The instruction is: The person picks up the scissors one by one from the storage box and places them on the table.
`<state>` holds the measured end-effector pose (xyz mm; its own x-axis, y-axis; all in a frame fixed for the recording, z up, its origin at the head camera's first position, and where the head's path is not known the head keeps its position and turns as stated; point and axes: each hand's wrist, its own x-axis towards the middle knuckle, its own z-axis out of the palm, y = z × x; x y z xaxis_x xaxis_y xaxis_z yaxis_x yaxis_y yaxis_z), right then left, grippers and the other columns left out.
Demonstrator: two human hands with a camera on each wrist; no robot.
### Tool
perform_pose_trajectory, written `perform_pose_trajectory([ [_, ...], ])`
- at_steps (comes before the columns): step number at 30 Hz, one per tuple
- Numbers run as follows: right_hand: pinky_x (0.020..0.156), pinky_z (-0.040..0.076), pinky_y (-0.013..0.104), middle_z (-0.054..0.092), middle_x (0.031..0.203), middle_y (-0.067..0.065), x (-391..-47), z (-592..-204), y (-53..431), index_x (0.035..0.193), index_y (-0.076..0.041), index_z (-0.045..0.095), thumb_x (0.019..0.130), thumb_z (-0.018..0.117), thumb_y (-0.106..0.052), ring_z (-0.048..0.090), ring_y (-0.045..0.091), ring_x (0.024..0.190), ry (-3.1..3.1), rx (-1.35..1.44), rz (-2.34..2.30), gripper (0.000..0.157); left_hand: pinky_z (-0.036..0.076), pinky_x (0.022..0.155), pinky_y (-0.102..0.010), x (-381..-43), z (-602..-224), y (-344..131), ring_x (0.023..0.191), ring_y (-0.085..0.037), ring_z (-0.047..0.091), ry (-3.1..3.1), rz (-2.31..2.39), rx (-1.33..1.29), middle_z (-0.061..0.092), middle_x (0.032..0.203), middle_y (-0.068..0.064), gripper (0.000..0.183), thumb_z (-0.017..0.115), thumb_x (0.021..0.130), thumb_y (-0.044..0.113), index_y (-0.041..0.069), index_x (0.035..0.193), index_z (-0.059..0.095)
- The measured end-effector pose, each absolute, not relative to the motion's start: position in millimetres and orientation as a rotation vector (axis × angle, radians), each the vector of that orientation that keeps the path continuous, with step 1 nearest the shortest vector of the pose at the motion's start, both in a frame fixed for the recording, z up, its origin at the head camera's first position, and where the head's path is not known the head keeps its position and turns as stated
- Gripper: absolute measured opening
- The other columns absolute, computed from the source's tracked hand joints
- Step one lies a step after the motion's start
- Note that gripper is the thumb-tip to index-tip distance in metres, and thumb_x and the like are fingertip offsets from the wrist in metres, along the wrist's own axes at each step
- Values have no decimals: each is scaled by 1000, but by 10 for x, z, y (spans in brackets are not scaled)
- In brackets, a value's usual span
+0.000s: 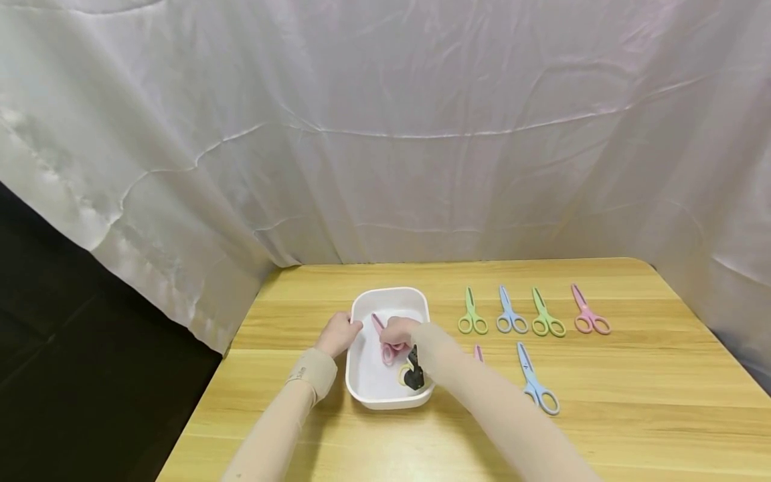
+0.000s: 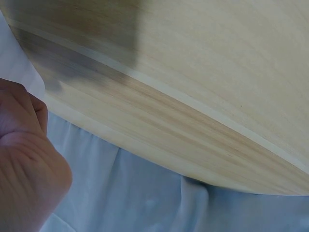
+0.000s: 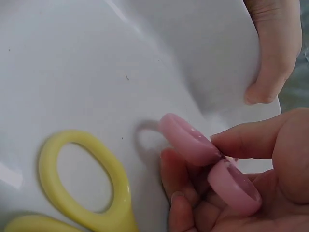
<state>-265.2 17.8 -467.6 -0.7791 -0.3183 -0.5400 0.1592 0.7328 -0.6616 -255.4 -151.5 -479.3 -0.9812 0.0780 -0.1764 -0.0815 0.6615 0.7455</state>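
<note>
A white plastic basin [image 1: 370, 383] stands on the table, its left rim held by my left hand [image 1: 338, 335]. The thumb of that hand hooks over the rim, as the right wrist view also shows. Inside the basin my right hand [image 1: 402, 329] pinches a pair of pink scissors [image 3: 186, 140] near the handle loops, the blades pointing away from me. Yellow scissors [image 3: 48, 169] lie on the basin floor beside it; only their handle loops show in the right wrist view. In the left wrist view, the left hand [image 2: 29, 159] appears at the left edge.
Right of the basin lies a row of green scissors [image 1: 470, 314], blue scissors [image 1: 508, 311], more green scissors [image 1: 542, 314] and pink scissors [image 1: 584, 311]. Nearer are blue scissors [image 1: 530, 375] and pink scissors [image 1: 478, 353] partly behind my right arm. A pale curtain [image 1: 385, 167] hangs behind the table.
</note>
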Motion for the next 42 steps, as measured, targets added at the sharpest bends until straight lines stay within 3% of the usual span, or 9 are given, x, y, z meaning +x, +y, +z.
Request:
perform_pose_trajectory([
  [5, 43, 24, 15, 44, 50, -4, -2634, -4689, 161, 70, -8, 54, 91, 52, -5, 37, 3, 43, 2251, -127, -986, 22, 53, 59, -25, -2581, -4814, -1515, 66, -15, 60, 2690, 1216, -10, 65, 81, -12, 34, 50, 96, 15, -6, 116, 67],
  [12, 45, 24, 14, 52, 54, 1, -2543, -4643, 154, 86, 1, 59, 92, 51, -1, 43, 5, 46, 2234, -122, -1060, 10, 59, 67, -28, -2600, -4848, -1520, 74, -18, 66, 2715, 1191, -8, 70, 88, -14, 32, 50, 95, 15, -5, 114, 68],
  [22, 44, 22, 17, 54, 52, 2, -2575, -4728, 201, 70, 0, 61, 88, 52, 1, 44, 7, 45, 2180, -116, -1181, 20, 54, 59, -25, -2585, -4839, -1524, 67, -16, 60, 2691, 1210, -21, 65, 82, -13, 32, 50, 96, 16, -5, 113, 67],
  [27, 45, 21, 18, 55, 51, 4, -2593, -4739, 242, 71, 8, 67, 87, 53, 3, 41, 8, 45, 2139, -153, -1242, 22, 57, 64, -27, -2576, -4832, -1532, 72, -17, 64, 2687, 1211, -10, 67, 86, -14, 34, 49, 97, 16, -6, 115, 66],
  [32, 46, 23, 18, 57, 53, 3, -2565, -4706, 262, 67, 2, 63, 88, 52, 2, 46, 8, 47, 2117, -172, -1269, 24, 61, 68, -30, -2582, -4835, -1534, 76, -19, 68, 2682, 1215, 6, 70, 92, -16, 35, 49, 97, 15, -7, 118, 66],
  [42, 50, 28, 16, 56, 59, 0, -2540, -4721, 303, 85, 6, 65, 91, 51, 2, 47, 5, 51, 2060, -176, -1401, 16, 61, 71, -31, -2610, -4869, -1558, 79, -19, 68, 2699, 1195, 12, 71, 94, -15, 36, 52, 96, 18, -5, 119, 67],
])
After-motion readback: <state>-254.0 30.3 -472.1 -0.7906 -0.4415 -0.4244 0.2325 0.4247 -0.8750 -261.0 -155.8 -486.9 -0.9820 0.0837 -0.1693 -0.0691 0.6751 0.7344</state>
